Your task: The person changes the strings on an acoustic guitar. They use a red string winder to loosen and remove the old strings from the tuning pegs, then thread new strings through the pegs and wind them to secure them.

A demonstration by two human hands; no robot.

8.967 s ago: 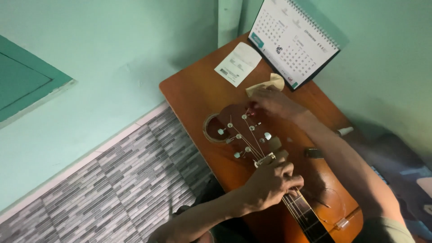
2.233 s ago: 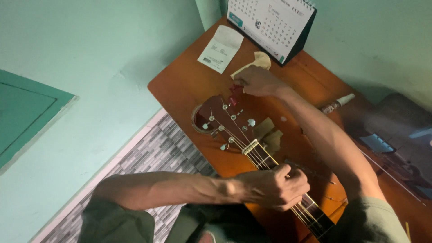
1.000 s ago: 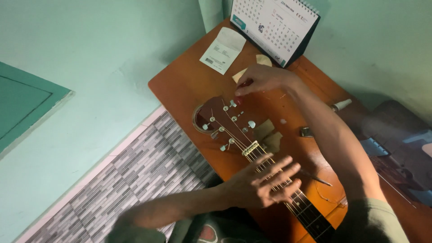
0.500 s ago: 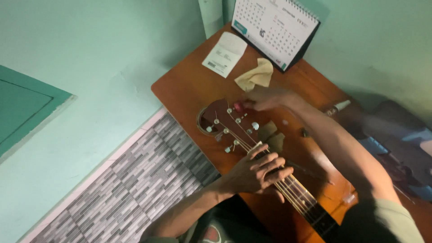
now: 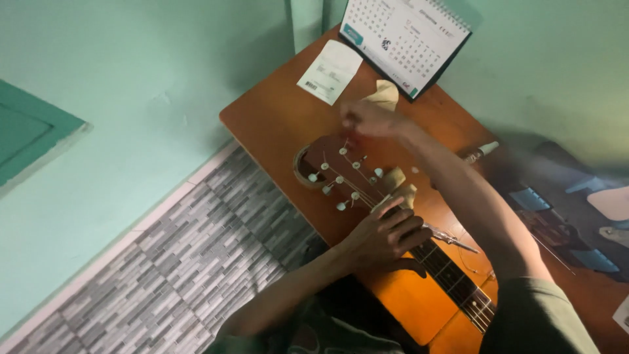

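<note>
While the left hand fingers clasp the guitar neck, the outstretched right hand blurs, its grip unclear.

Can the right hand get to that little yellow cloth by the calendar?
Probably yes. The right hand is just below the cloth, with only bare table between and nothing blocking. Whether it already touches is blurred.

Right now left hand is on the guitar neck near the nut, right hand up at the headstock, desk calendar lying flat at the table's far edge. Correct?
One thing is wrong: the calendar is not lying flat, it stands propped up at the table's far edge, as the head view shows. The rest holds: the left hand is on the guitar neck near the nut, and the right hand is up at the headstock.
</note>
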